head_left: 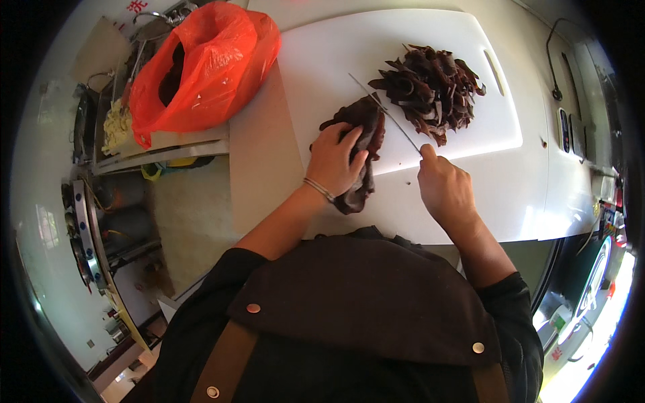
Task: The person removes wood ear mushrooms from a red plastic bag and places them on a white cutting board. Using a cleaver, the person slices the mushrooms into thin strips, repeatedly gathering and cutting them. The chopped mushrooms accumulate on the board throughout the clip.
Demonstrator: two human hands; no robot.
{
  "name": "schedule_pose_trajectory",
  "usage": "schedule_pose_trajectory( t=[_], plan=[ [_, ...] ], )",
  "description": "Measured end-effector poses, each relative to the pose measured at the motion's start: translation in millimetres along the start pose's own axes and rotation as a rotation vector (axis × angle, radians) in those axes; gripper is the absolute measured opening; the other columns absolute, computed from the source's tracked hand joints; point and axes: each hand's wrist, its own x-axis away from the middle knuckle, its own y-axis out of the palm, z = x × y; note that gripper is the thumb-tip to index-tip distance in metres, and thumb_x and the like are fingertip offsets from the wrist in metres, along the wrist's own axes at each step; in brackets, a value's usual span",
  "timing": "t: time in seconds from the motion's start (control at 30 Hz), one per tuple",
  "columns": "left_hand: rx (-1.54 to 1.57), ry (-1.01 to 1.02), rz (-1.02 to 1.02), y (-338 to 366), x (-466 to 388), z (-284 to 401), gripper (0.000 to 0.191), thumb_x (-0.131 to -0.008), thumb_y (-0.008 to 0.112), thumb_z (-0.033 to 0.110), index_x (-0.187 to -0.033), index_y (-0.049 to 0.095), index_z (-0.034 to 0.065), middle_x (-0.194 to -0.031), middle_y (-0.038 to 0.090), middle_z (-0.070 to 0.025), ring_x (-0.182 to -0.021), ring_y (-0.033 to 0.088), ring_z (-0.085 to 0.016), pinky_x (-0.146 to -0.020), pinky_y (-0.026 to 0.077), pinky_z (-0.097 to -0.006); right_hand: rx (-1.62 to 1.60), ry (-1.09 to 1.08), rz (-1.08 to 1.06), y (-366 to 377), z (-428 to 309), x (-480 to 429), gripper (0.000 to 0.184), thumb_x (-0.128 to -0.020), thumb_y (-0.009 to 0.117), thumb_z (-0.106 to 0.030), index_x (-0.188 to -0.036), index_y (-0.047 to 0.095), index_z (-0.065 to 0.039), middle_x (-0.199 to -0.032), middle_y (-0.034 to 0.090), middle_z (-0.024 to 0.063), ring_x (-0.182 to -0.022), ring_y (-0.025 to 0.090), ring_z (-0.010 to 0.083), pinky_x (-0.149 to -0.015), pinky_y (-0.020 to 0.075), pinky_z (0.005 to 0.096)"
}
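Note:
My left hand [336, 160] presses, with fingers curled, on a long stack of dark brown, rubbery food [370, 121], perhaps wood ear fungus or seaweed. The stack lies on the near side of a white plastic cutting board [322, 60] and hangs over its edge. In my right hand [446, 184] is the handle of a knife [403, 132]. Its thin blade points up and left, across the far end of the stack. A heap of cut dark strips [433, 93] sits on the board, right of the blade.
A red plastic bag [216, 65] with something dark inside stands left of the board. Beyond it are a faucet [166, 17] and pale chopped food [117, 126]. A phone-like device [563, 131] and a cable [552, 65] lie at the right. The white counter [504, 201] ends near my apron.

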Motion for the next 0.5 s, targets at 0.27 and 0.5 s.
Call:
schedule_pose_trajectory(
  t=[0.27,0.5],
  plan=[
    [-0.224,-0.041,0.077,18,-2,4,0.043,-0.078,0.058,0.026,-0.118,0.053,0.0120,-0.112,0.046,-0.0118,-0.106,0.042,-0.028,-0.091,0.029,-0.0416,0.030,0.074,-0.085,-15,-14,-14,0.016,-0.078,0.052,-0.006,-0.091,0.043,-0.006,-0.065,0.055,0.0110,-0.055,0.058,0.0298,-0.051,0.0480,0.0398],
    [-0.213,-0.031,0.046,12,-3,2,0.044,-0.076,0.059,0.028,-0.118,0.053,0.0164,-0.111,0.046,-0.0111,-0.104,0.041,-0.028,-0.089,0.029,-0.0416,0.080,0.034,-0.167,3,0,-26,0.014,-0.080,0.049,-0.008,-0.092,0.042,-0.006,-0.063,0.056,0.0128,-0.055,0.057,0.0337,-0.051,0.0468,0.0439]
  ],
)
